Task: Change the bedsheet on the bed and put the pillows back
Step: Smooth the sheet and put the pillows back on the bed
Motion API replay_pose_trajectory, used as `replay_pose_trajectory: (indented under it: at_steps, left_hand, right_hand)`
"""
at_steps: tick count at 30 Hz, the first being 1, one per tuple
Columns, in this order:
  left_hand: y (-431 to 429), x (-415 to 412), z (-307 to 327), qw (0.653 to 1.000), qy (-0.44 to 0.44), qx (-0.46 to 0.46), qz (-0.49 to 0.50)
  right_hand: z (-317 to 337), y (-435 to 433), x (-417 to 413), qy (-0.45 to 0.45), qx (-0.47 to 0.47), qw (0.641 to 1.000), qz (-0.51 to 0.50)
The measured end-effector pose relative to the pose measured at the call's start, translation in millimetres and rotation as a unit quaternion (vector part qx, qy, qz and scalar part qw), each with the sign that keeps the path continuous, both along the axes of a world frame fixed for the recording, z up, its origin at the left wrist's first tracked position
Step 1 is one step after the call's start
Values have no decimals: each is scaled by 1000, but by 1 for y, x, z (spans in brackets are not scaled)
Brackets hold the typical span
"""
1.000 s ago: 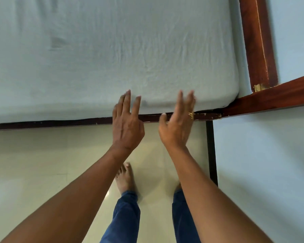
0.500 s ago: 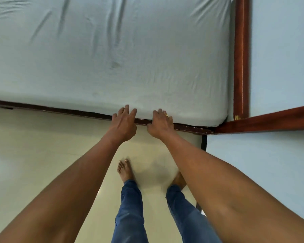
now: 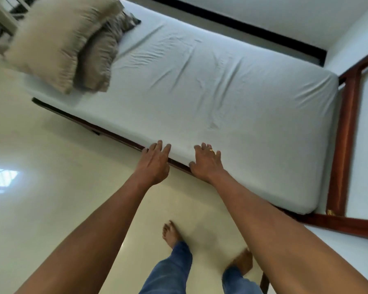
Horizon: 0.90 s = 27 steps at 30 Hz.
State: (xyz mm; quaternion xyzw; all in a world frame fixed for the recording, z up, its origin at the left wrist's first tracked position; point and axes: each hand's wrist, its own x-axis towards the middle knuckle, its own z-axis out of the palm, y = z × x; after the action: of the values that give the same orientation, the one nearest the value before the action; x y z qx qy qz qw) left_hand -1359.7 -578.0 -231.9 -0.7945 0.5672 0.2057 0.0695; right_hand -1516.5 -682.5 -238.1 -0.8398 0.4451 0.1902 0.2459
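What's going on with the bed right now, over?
Left hand and right hand pressing the sheet at its near edge. Sheet on, lightly wrinkled. Pillows stacked at one end. Nothing blocking.

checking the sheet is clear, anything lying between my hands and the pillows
Nothing: only wrinkled bedsheet between left hand, right hand and pillows, head view.

Single view, head-worn, wide-angle. The bed is looked down on from standing height at its long side, the lens pitched forward and steeply down. The horizon is rolled: the bed's near edge is laid diagonally, pillows upper left, wooden frame right. The left hand and right hand are caught near, mid-frame; floor and feet are taken in below.
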Motion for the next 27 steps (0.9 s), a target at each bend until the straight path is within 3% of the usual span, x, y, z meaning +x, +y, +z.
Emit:
replay_pose_trajectory:
  at_steps: [9,20,27]
  left_hand:
    - [9,150,88,996,-44,-58,42]
    - [-21,305,110,993,-68,-63,71]
    - [-42,438,146,988,-72,-84,111]
  right_hand:
    - [71,-3,161,-65,-45,996,37]
    - [84,-56,339,-85,-10,995,52]
    - [131,-94,484,-109,-18,987,117]
